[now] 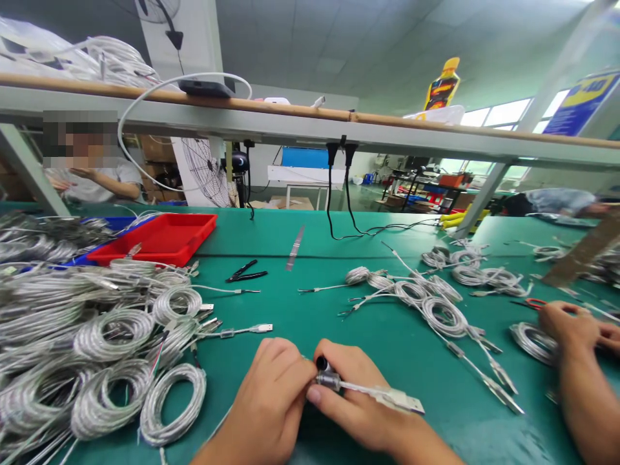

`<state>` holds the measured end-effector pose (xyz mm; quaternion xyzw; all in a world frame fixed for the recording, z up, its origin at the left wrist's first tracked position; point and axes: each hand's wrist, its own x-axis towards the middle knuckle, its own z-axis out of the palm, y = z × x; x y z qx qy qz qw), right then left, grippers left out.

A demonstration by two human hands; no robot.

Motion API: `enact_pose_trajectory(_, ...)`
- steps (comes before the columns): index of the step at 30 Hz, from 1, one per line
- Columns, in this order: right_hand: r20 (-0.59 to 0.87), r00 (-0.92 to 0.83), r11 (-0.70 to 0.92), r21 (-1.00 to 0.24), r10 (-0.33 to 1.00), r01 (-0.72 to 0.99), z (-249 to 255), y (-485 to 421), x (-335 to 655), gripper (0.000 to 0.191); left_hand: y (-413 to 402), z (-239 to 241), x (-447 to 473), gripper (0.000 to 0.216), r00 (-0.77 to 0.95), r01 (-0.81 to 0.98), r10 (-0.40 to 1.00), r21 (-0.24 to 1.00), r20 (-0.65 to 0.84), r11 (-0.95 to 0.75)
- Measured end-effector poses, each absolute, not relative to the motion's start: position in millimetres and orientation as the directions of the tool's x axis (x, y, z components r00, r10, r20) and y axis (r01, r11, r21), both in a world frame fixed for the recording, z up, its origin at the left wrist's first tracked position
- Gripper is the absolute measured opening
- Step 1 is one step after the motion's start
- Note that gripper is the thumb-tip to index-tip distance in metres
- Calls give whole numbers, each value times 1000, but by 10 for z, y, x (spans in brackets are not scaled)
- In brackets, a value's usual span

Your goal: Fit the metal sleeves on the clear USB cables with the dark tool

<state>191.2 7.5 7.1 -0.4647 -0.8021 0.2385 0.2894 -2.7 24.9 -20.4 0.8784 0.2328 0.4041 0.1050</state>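
Note:
My left hand (266, 400) and my right hand (351, 397) meet low in the middle of the green mat (310, 290). Their fingers pinch a small black-and-silver barrel connector (327, 376) from both sides. From it a flat silver USB-style plug (394, 398) runs out to the right over my right fingers. The cable joined to this piece is hidden by my hands. Coils of clear-sheathed braided cable (174, 400) lie just left of my left hand, not touching it.
Large heaps of coiled cable cover the left of the mat, with more coils at right. Black side cutters, a steel ruler, and red and blue trays lie beyond. A co-worker's hands rest at right near red-handled cutters. A shelf with hanging black cords runs across the back.

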Motion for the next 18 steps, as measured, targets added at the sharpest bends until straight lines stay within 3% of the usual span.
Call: enact_pose_trajectory(18, 223, -388, 437, -619, 894, 653, 114, 28, 1892, 36, 225, -185, -3, 22, 555, 349, 478, 332, 680, -876)
